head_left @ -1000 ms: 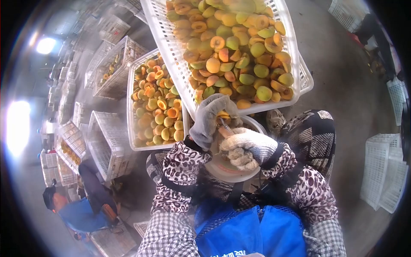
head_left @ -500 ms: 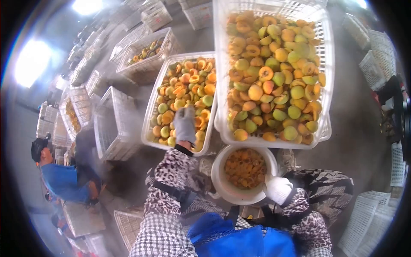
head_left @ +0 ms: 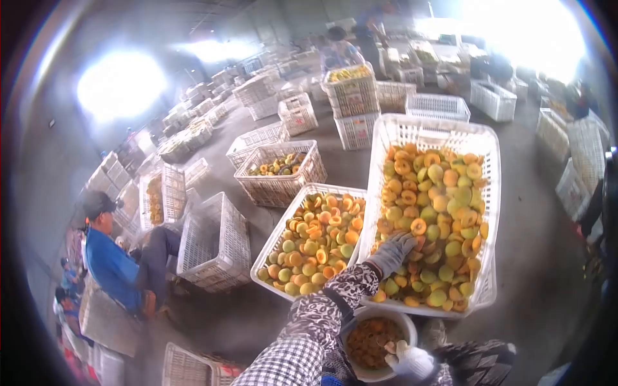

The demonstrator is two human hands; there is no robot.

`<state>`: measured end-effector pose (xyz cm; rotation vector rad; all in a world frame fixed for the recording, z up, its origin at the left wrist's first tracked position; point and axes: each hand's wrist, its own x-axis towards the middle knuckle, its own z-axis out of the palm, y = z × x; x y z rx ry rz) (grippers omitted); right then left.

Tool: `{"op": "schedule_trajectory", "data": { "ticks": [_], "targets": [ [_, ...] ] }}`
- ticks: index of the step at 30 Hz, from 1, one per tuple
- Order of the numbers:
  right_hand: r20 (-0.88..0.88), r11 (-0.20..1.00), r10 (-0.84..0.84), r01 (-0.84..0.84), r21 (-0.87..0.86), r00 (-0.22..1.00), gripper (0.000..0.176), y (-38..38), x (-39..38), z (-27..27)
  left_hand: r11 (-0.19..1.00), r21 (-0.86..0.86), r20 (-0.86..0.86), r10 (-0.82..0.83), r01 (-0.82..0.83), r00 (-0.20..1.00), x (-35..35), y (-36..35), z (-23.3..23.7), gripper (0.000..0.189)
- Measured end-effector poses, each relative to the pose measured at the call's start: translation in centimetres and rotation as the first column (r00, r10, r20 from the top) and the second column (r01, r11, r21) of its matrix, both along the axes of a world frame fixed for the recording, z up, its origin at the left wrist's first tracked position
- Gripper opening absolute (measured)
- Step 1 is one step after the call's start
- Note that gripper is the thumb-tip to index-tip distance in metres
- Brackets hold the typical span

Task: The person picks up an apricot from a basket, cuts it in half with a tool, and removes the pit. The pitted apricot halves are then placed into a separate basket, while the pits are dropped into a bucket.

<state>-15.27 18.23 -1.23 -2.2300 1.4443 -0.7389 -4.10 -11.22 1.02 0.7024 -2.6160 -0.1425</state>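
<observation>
My left hand (head_left: 393, 254), in a grey glove, lies over halved and whole apricot-like fruit (head_left: 444, 225) in the large white crate (head_left: 497, 193). Its fingers are stretched out on the fruit. To its left, a lower white crate (head_left: 267, 283) holds more orange and green halves (head_left: 315, 244). My right hand (head_left: 413, 363), in a white glove, is closed at the right side of a white bucket (head_left: 412, 325). Small orange-brown pieces (head_left: 372, 341) lie inside the bucket. What the right fingers hold is too small to make out.
A person in blue (head_left: 112, 257) sits at the left beside a tilted white crate (head_left: 215, 248). Behind the fruit crates are another crate of fruit (head_left: 283, 183) and stacked crates (head_left: 353, 106). People (head_left: 370, 32) are in the background.
My left hand has moved from the lower left crate to the large right crate. The view has tilted up, showing more of the background. My right hand stays by the bucket.
</observation>
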Motion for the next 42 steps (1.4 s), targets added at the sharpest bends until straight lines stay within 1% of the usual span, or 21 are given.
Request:
{"op": "schedule_trajectory", "data": {
  "ticks": [1,3,4,5,6,7,8,9,14,16,21,22,24,25,27,32,35,37,39,40,42],
  "targets": [
    [0.099,0.98,-0.154,0.139,0.144,0.983,0.014,0.6,0.1,3.3,1.0,-0.014,-0.014,0.009,-0.009,1.0,-0.4,0.3,0.9,0.038],
    [0.106,0.977,-0.154,0.135,0.166,0.982,0.019,0.7,-0.9,4.1,0.85,0.448,-0.16,0.38,-0.276,0.911,-0.8,2.0,2.5,0.028],
    [0.073,0.933,-0.249,0.219,0.286,0.966,0.024,0.5,-1.1,4.8,0.755,0.641,-0.401,0.483,-0.138,0.778,-0.6,4.2,4.7,0.025],
    [0.035,0.861,-0.345,0.301,0.411,0.938,0.03,0.3,-1.1,5.6,0.517,0.832,-0.516,0.585,0.203,0.625,0.2,3.8,4.8,0.026],
    [0.18,0.854,-0.393,0.285,0.435,0.902,0.031,0.0,-1.2,6.6,0.22,0.804,-0.51,0.732,0.552,0.452,1.1,3.6,4.6,0.027],
    [0.313,0.84,-0.447,0.272,0.47,0.838,0.033,-0.4,-1.5,7.8,0.119,0.681,-0.533,0.758,0.723,0.377,2.1,4.9,5.4,0.031],
    [0.382,0.813,-0.465,0.214,0.542,0.798,0.031,-1.1,-1.6,9.5,0.317,0.735,-0.635,0.63,0.599,0.446,2.2,7.0,6.2,0.032],
    [0.438,0.777,-0.498,0.16,0.609,0.748,0.03,-1.7,-1.7,10.8,-0.076,0.471,-0.395,0.873,0.879,0.287,2.2,6.7,6.2,0.033],
    [0.445,0.852,-0.452,0.226,0.472,0.773,0.028,-3.8,-0.6,10.5,-0.199,0.487,-0.293,0.88,0.85,0.374,2.5,11.1,8.9,0.036],
    [0.43,0.828,-0.496,0.261,0.496,0.755,0.028,-4.7,0.1,11.2,-0.133,0.575,-0.345,0.855,0.807,0.387,2.7,11.8,8.6,0.039],
    [0.298,0.79,-0.56,0.389,0.475,0.773,0.032,-6.0,1.9,10.2,-0.131,0.614,-0.38,0.815,0.779,0.437,3.6,13.2,8.1,0.042],
    [0.31,0.807,-0.547,0.392,0.442,0.777,0.032,-6.2,2.1,10.2,0.016,0.736,-0.483,0.712,0.676,0.51,3.7,13.7,8.2,0.041],
    [0.244,0.803,-0.566,0.459,0.38,0.787,0.031,-6.4,2.9,9.2,0.221,0.849,-0.502,0.623,0.481,0.6,3.3,14.6,8.6,0.035],
    [0.166,0.776,-0.602,0.523,0.352,0.781,0.03,-6.5,3.5,8.7,0.216,0.85,-0.498,0.627,0.481,0.599,3.5,14.6,8.6,0.035],
    [0.113,0.79,-0.572,0.508,0.342,0.812,0.031,-6.4,3.5,8.6,-0.008,0.777,-0.394,0.774,0.63,0.495,3.8,14.2,8.5,0.029],
    [0.061,0.777,-0.498,0.413,0.474,0.865,0.035,-6.3,3.8,9.4,0.109,0.855,-0.367,0.819,0.508,0.442,2.8,14.9,8.1,0.037],
    [0.108,0.705,-0.476,0.305,0.64,0.873,0.037,-6.3,3.5,10.1,0.144,0.893,-0.342,0.833,0.426,0.435,2.6,15.2,8.3,0.045],
    [0.261,0.681,-0.483,0.172,0.712,0.836,0.036,-6.2,2.9,10.9,0.131,0.9,-0.327,0.833,0.417,0.445,2.5,15.2,8.0,0.046],
    [0.526,0.674,-0.5,-0.072,0.735,0.688,0.03,-6.1,1.9,11.7,0.355,0.825,-0.552,0.672,0.439,0.494,2.6,14.9,6.8,0.047],
    [0.606,0.546,-0.572,-0.295,0.784,0.552,0.024,-6.2,1.2,12.1,0.353,0.827,-0.55,0.673,0.438,0.495,2.5,14.8,6.8,0.047],
    [0.627,0.507,-0.585,-0.372,0.778,0.514,0.025,-6.2,0.4,11.8,0.318,0.813,-0.564,0.638,0.488,0.524,2.2,14.8,7.0,0.047]
  ]
}}
